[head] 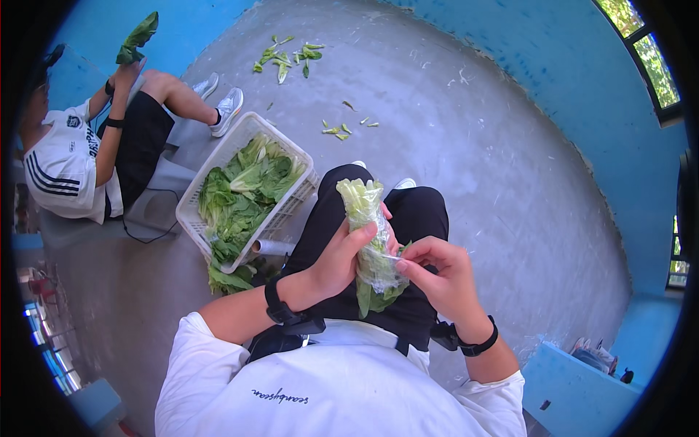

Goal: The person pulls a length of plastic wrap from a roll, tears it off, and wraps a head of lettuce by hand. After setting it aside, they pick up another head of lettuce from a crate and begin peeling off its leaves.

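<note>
A bundle of leafy green vegetable (367,218) stands slantwise above my lap, with clear plastic film (385,277) wrapped around its middle. Its pale cut stems point away from me and its dark leaf tips point towards my body. My left hand (344,257) grips the bundle from the left, thumb on top and fingertips around the far side. Between thumb and forefinger, my right hand (439,270) pinches a strand of the film at the bundle's right side. A roll of plastic film (274,247) lies by my left thigh, partly hidden by it.
A white plastic crate (185,206) full of leafy greens (246,188) stands at my left, with more leaves (229,279) beside it. Trimmed leaves (283,57) and scraps (343,130) lie on the concrete floor (437,109). A seated co-worker (71,158) holds up green leaves (137,39).
</note>
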A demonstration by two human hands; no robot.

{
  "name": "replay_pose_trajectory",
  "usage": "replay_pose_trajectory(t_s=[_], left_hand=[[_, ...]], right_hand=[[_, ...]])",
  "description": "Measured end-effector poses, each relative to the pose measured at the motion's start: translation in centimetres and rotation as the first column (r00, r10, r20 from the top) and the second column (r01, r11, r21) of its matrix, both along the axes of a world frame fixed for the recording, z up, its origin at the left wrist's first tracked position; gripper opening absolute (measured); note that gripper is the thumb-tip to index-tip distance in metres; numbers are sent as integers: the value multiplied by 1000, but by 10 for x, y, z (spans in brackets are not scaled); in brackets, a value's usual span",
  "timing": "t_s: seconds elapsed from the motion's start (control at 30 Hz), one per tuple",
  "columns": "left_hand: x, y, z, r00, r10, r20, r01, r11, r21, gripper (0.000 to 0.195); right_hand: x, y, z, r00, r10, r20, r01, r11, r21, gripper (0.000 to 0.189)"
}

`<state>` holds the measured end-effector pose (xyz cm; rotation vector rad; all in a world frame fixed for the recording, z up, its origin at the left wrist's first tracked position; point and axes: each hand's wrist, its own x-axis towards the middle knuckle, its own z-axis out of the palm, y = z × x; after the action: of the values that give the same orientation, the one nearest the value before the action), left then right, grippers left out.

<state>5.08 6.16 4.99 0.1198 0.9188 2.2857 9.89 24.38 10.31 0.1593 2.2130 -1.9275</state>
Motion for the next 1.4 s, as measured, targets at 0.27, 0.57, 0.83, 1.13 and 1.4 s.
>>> replay_pose_trajectory(t_s=[0.27, 0.57, 0.83, 1.13, 1.4], left_hand=[[2, -4, -4, 998, -53, 30, 55, 994, -91, 31], [-2, -8, -2, 997, 43, 64, -33, 988, -150, 38], [-2, -6, 3, 985, 69, -160, -109, 961, -254, 44], [-6, -19, -9, 970, -122, 212, 127, 992, -12, 37], [0, -17, 3, 978, -181, 109, 192, 976, -102, 44]], right_hand=[[-6, -1, 7, 997, 81, -11, -77, 976, 202, 11], [-13, 12, 24, 963, 107, -246, -7, 927, 375, 24], [-15, -10, 13, 874, 343, -344, -151, 865, 478, 16], [-20, -2, 1, 979, 151, 135, -123, 973, -196, 14], [-26, -5, 5, 987, 157, -21, -154, 982, 113, 13]])
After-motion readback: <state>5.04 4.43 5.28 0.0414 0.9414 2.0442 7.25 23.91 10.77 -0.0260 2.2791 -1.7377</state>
